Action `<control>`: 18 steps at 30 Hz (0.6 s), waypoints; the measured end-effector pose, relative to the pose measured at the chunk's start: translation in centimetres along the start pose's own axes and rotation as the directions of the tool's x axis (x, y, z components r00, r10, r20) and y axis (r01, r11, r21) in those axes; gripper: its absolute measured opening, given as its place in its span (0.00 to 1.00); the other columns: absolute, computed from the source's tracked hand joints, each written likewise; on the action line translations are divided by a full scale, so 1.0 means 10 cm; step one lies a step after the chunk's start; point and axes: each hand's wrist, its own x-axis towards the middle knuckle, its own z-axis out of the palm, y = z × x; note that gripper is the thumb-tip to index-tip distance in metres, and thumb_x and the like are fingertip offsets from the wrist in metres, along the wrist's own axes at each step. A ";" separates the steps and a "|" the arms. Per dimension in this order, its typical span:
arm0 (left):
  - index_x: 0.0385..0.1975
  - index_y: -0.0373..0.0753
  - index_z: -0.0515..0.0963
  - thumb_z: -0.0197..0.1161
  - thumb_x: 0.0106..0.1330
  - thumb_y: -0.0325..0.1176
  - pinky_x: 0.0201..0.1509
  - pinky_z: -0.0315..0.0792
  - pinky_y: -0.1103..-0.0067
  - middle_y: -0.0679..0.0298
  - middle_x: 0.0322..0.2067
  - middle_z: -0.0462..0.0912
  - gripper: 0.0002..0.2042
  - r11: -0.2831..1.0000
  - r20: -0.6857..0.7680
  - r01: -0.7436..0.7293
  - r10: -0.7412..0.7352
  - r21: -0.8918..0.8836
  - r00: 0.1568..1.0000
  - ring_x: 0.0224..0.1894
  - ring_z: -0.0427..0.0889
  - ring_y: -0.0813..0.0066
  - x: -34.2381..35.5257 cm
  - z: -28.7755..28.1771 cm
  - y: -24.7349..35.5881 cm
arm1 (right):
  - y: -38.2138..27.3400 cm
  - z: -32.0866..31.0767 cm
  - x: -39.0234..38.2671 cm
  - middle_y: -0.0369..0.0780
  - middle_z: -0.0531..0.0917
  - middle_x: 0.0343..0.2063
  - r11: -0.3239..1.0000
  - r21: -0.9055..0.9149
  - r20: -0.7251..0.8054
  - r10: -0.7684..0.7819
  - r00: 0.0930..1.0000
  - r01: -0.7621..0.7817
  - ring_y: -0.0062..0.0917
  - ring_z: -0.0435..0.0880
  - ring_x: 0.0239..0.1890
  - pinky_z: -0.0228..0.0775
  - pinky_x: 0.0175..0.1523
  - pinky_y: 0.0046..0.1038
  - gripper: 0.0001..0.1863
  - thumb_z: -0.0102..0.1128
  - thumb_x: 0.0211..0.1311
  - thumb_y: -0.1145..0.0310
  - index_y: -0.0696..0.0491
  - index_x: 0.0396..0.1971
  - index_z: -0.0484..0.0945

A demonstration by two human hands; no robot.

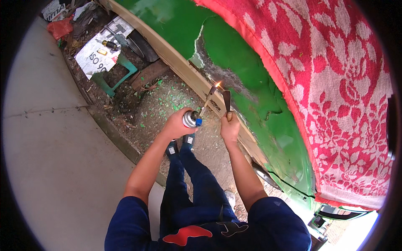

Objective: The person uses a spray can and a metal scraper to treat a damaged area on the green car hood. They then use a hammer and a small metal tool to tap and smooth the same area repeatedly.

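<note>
My left hand (173,125) grips a gas torch (191,120) with a silver canister top and blue valve, its burner tube pointing up and right. A small flame (217,83) shows at the burner's end, against the blade tip of a scraper (227,100). My right hand (229,129) is closed round the scraper's wooden handle, blade upward. Just beyond both tools is a green painted vehicle body (259,117) with a grey, flaked patch (226,77) and a tan lower strip (197,79).
A patterned red towel (326,83) covers the vehicle's upper right. At upper left, a green stool (113,79) stands beside a sign board (92,58) bearing a screwdriver (109,44), near a tyre (138,46). A grey wall (46,150) runs along the left. Green flakes litter the ground (159,104).
</note>
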 end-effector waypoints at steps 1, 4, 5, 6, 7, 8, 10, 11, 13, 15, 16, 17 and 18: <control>0.52 0.36 0.75 0.80 0.40 0.38 0.52 0.76 0.71 0.54 0.43 0.83 0.35 1.000 0.025 0.004 -0.004 0.005 1.000 0.46 0.84 0.62 0.00 0.02 0.01 | 0.02 -0.04 -0.01 0.39 0.73 0.17 1.000 -0.018 0.003 0.007 1.000 -0.007 0.23 0.71 0.20 0.65 0.28 0.30 0.05 0.57 0.57 0.72 0.59 0.28 0.75; 0.52 0.38 0.75 0.80 0.41 0.40 0.52 0.76 0.70 0.53 0.44 0.83 0.35 1.000 0.067 -0.005 0.004 0.012 0.998 0.47 0.83 0.58 -0.01 0.07 0.04 | 0.05 -0.14 -0.10 0.39 0.72 0.17 0.998 -0.048 0.008 0.031 0.999 -0.031 0.23 0.70 0.21 0.66 0.29 0.30 0.04 0.57 0.57 0.73 0.58 0.27 0.75; 0.52 0.38 0.75 0.80 0.41 0.41 0.53 0.76 0.69 0.53 0.44 0.83 0.35 1.000 0.065 -0.019 0.018 0.006 0.998 0.47 0.83 0.58 0.00 0.10 0.05 | 0.07 -0.20 -0.11 0.39 0.72 0.17 0.998 -0.047 0.005 0.047 0.999 -0.047 0.23 0.70 0.21 0.66 0.30 0.30 0.04 0.57 0.57 0.73 0.58 0.27 0.74; 0.53 0.38 0.75 0.80 0.41 0.41 0.53 0.76 0.69 0.53 0.44 0.83 0.35 1.000 0.065 -0.030 0.030 -0.006 0.997 0.47 0.83 0.58 0.00 0.14 0.05 | 0.09 -0.26 -0.15 0.39 0.72 0.17 0.997 -0.051 0.003 0.066 0.998 -0.066 0.22 0.70 0.22 0.66 0.31 0.30 0.04 0.57 0.56 0.73 0.58 0.27 0.74; 0.53 0.38 0.74 0.80 0.41 0.41 0.53 0.76 0.69 0.53 0.44 0.83 0.36 0.999 0.070 -0.034 0.034 0.005 0.997 0.47 0.83 0.58 0.00 0.16 0.04 | 0.10 -0.30 -0.17 0.39 0.72 0.17 0.996 -0.055 0.008 0.068 0.998 -0.068 0.22 0.69 0.22 0.66 0.31 0.30 0.04 0.56 0.56 0.73 0.58 0.27 0.74; 0.53 0.38 0.74 0.80 0.41 0.41 0.53 0.76 0.69 0.53 0.44 0.83 0.36 0.999 0.075 -0.038 0.037 0.015 0.997 0.47 0.83 0.58 0.00 0.18 0.03 | 0.10 -0.34 -0.19 0.39 0.72 0.17 0.996 -0.059 0.013 0.071 0.997 -0.070 0.22 0.69 0.22 0.65 0.31 0.29 0.04 0.56 0.56 0.74 0.58 0.27 0.74; 0.53 0.38 0.74 0.80 0.40 0.41 0.53 0.76 0.69 0.53 0.44 0.83 0.36 0.999 0.075 -0.044 0.042 0.026 0.996 0.47 0.83 0.57 0.01 0.20 0.03 | 0.10 -0.37 -0.20 0.38 0.71 0.18 0.996 -0.053 0.016 0.073 0.997 -0.072 0.22 0.69 0.23 0.65 0.32 0.28 0.04 0.56 0.56 0.74 0.58 0.26 0.74; 0.53 0.38 0.74 0.80 0.40 0.41 0.53 0.76 0.69 0.53 0.44 0.83 0.36 0.999 0.068 -0.044 0.043 0.021 0.997 0.47 0.83 0.57 0.02 0.22 0.04 | 0.09 -0.38 -0.19 0.38 0.71 0.18 0.996 -0.049 0.016 0.071 0.997 -0.070 0.22 0.69 0.23 0.65 0.32 0.28 0.04 0.56 0.56 0.74 0.58 0.26 0.74; 0.53 0.38 0.75 0.80 0.40 0.41 0.53 0.76 0.69 0.53 0.44 0.83 0.36 1.000 0.065 -0.030 0.030 0.004 0.997 0.47 0.83 0.57 0.01 0.23 0.02 | 0.06 -0.38 -0.21 0.37 0.71 0.18 0.997 -0.044 0.020 0.072 0.997 -0.071 0.22 0.69 0.23 0.64 0.32 0.27 0.04 0.56 0.56 0.74 0.58 0.26 0.74; 0.52 0.38 0.75 0.80 0.40 0.41 0.53 0.76 0.69 0.53 0.44 0.83 0.36 1.000 0.073 -0.008 0.010 -0.020 0.997 0.47 0.83 0.58 0.02 0.23 0.01 | 0.02 -0.38 -0.20 0.37 0.71 0.18 0.996 -0.046 0.023 0.072 0.997 -0.071 0.21 0.68 0.23 0.64 0.31 0.27 0.03 0.56 0.56 0.74 0.58 0.26 0.74; 0.52 0.38 0.75 0.80 0.40 0.41 0.52 0.76 0.69 0.53 0.44 0.83 0.36 1.000 0.067 -0.018 0.019 -0.016 0.998 0.47 0.83 0.58 0.03 0.22 0.02 | 0.05 -0.38 -0.21 0.36 0.71 0.17 0.996 -0.034 0.028 0.087 0.996 -0.086 0.21 0.68 0.23 0.64 0.31 0.27 0.03 0.56 0.56 0.74 0.58 0.26 0.74; 0.52 0.38 0.75 0.80 0.40 0.41 0.52 0.76 0.69 0.53 0.44 0.83 0.35 1.000 0.060 -0.027 0.028 -0.012 0.998 0.47 0.83 0.58 0.03 0.22 0.03 | 0.09 -0.37 -0.21 0.36 0.71 0.17 0.995 -0.023 0.033 0.102 0.994 -0.101 0.20 0.68 0.22 0.64 0.31 0.26 0.03 0.56 0.56 0.74 0.58 0.26 0.74; 0.52 0.38 0.75 0.80 0.40 0.41 0.52 0.76 0.69 0.53 0.44 0.83 0.35 0.999 0.050 -0.037 0.038 -0.007 0.998 0.47 0.83 0.58 0.03 0.21 0.05 | 0.09 -0.36 -0.20 0.36 0.71 0.17 0.993 -0.011 0.040 0.115 0.993 -0.114 0.20 0.68 0.22 0.64 0.31 0.26 0.03 0.56 0.56 0.74 0.58 0.26 0.74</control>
